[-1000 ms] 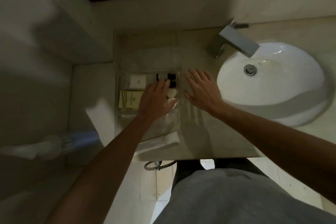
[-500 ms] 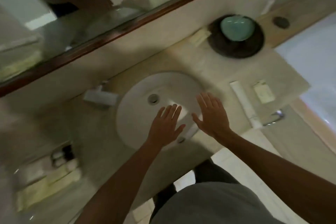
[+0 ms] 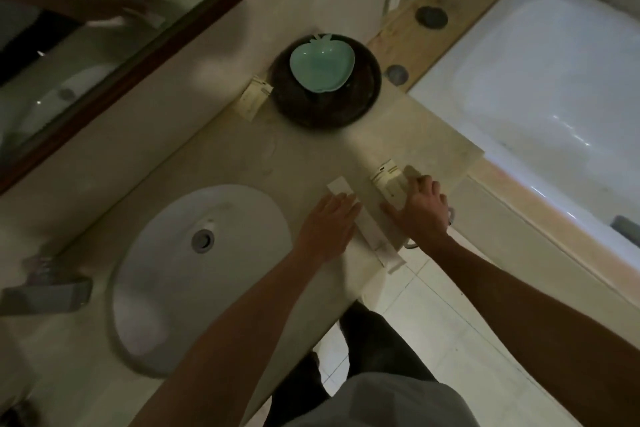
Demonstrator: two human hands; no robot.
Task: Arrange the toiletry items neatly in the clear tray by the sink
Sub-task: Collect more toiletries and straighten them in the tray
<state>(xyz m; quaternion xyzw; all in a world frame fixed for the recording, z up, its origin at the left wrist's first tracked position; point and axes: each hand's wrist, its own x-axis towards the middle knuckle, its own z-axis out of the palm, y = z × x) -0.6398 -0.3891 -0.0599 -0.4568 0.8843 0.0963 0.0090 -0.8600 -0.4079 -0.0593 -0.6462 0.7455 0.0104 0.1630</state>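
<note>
A long white tube (image 3: 369,236) lies on the counter to the right of the sink, one end hanging over the front edge. My left hand (image 3: 327,224) rests on the tube with its fingers nearly straight. A small cream packet (image 3: 387,178) lies just right of the tube, and my right hand (image 3: 420,206) covers its near end with fingers bent over it. Another cream packet (image 3: 252,101) lies at the back, against a dark round dish. The clear tray is out of view.
The white sink basin (image 3: 166,288) fills the left of the counter, with the metal faucet (image 3: 45,295) at the far left. A dark round dish (image 3: 349,111) holds a green apple-shaped bowl (image 3: 322,62). A bathtub (image 3: 536,80) is on the right. A mirror hangs behind.
The view swung from the tray at the left, across the sink, to the right of the counter. Both hands left the tray and came down on the tube and the packet.
</note>
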